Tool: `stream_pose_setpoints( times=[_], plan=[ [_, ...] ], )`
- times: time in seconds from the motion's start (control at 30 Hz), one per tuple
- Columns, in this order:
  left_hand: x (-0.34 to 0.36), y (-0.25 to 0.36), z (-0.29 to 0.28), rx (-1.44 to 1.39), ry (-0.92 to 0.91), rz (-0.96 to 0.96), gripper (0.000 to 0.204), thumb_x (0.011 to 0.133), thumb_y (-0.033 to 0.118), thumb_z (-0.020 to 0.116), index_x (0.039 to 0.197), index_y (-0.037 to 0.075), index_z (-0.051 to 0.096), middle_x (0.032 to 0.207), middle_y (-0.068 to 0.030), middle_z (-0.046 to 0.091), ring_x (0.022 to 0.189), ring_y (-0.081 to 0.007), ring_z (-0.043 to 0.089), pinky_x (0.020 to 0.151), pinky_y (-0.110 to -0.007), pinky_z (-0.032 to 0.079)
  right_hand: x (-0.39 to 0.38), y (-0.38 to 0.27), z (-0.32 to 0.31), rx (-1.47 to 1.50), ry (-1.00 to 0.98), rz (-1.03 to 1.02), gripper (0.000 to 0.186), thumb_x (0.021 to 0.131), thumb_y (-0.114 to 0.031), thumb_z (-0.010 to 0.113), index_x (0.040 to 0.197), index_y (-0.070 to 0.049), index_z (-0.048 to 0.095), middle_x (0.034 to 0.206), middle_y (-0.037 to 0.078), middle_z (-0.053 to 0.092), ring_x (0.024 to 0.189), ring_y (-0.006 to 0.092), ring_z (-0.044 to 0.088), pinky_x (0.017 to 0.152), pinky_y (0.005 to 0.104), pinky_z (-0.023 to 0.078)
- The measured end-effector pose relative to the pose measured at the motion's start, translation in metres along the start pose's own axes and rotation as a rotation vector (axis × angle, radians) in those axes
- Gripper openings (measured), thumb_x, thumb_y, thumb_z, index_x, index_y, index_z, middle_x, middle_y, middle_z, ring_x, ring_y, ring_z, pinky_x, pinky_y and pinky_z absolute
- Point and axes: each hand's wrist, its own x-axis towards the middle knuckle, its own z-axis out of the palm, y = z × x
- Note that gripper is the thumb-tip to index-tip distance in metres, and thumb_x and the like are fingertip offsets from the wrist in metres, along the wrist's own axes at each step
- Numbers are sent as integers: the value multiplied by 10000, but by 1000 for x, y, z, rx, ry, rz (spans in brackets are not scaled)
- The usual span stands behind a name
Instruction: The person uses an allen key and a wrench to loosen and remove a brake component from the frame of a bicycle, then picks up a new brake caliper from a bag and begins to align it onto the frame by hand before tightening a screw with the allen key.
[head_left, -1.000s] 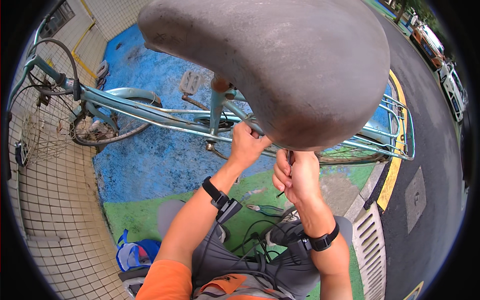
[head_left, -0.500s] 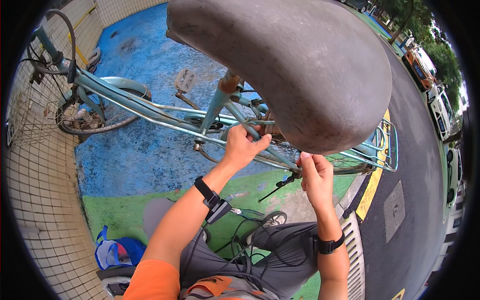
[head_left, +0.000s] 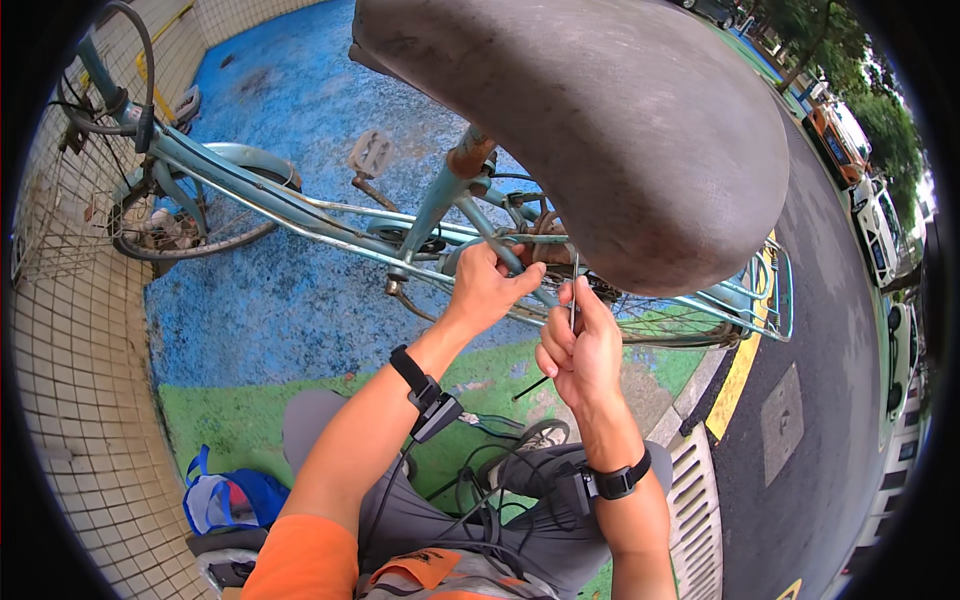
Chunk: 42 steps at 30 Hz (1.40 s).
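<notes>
A light-blue bicycle [head_left: 262, 205] stands across my view, its worn grey-brown saddle [head_left: 600, 130] large in front. My left hand [head_left: 490, 290] closes around a frame tube behind the seat tube, thumb along it; its fingertips are partly hidden. Beside it, my right hand [head_left: 580, 345] pinches a thin, upright metal rod [head_left: 575, 305]. The rod's upper end reaches the frame near the rear wheel, just under the saddle's edge; I cannot tell exactly what it touches. Rusty-brown parts [head_left: 545, 250] show between the tubes above my hands.
Pliers [head_left: 490, 425] lie on the green ground by my shoe [head_left: 545, 435]. Black cables [head_left: 490, 500] hang over my legs. A blue-and-white bag [head_left: 235, 500] sits at left beside the tiled wall [head_left: 80, 400]. A drain grate [head_left: 693, 490] and road run along the right.
My right hand has moved left and turned, now beside my left hand with the metal rod showing upright in its fingers. My left hand stays on the tube. The view has shifted slightly.
</notes>
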Motion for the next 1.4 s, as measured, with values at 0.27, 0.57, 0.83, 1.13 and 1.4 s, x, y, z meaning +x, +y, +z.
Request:
stream_pose_setpoints(
  times=[0.27,0.57,0.83,1.13,1.4],
  plan=[
    [1,-1,1,23,15,4,331,719,263,810,758,-14,634,581,-8,536,549,-92,459,504,-293,389,3,8,5,-42,-63,22,338,1067,-417,353,881,-142,419,476,-18,297,330,106,233,333,300,334],
    [0,3,-2,17,18,9,299,726,246,800,767,-8,647,591,-6,545,560,-79,454,510,-290,390,29,1,-21,-549,83,-401,309,1050,-324,430,889,-75,517,569,-12,440,426,77,339,396,261,319],
    [0,7,-1,8,-10,-5,241,724,197,774,793,-6,663,601,3,561,565,-66,452,518,-272,393,65,1,-19,-1130,155,-824,191,952,-55,618,1098,69,609,956,52,670,836,85,613,723,257,487],
    [2,-4,4,-33,13,-8,256,706,212,780,781,-7,671,571,-8,564,538,-67,443,501,-286,382,61,-5,-6,-1190,106,-852,199,958,-72,608,1119,46,603,921,111,707,842,146,684,766,301,535],
    [1,1,4,-59,30,-2,245,706,214,775,761,0,668,573,-13,566,535,-72,442,499,-288,379,61,-8,-5,-1188,91,-855,178,969,-78,601,1091,51,606,898,115,707,844,140,687,765,298,540]
  ],
)
